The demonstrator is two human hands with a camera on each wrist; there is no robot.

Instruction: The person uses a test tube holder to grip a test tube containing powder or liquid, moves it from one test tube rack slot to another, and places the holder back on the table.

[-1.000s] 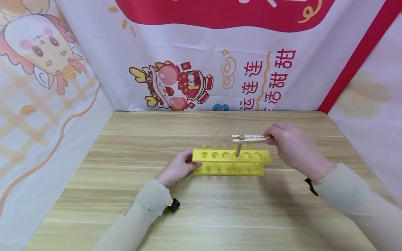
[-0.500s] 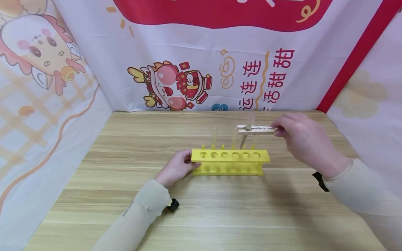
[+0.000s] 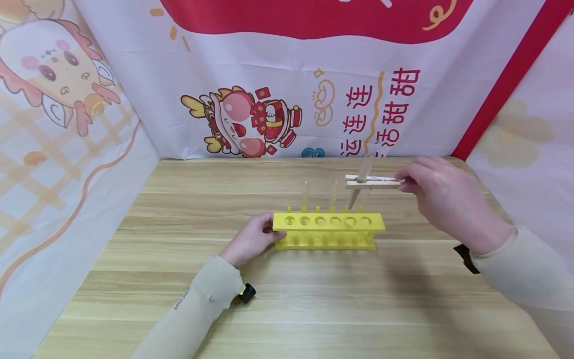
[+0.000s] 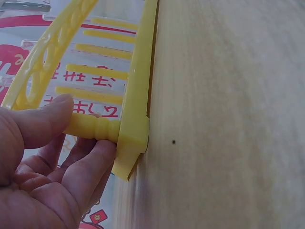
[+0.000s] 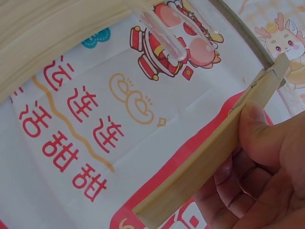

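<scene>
In the head view a yellow test tube rack stands on the wooden table. My left hand grips its left end; the left wrist view shows thumb and fingers around the rack's end post. My right hand pinches a wooden clamp above the rack's right part. The clamp's jaws hold a tilted glass tube, whose grey lower part hangs just above or behind the rack's top. In the right wrist view the thumb and fingers press the clamp. Clear tubes stand upside down at the rack's back.
The wooden table spreads around the rack. A white and red printed cloth hangs behind it, with more printed cloth at the left and right sides.
The right hand has moved up and to the right with the clamp and tube; the tube's lower end has come out of the rack hole. The left hand keeps its hold on the rack.
</scene>
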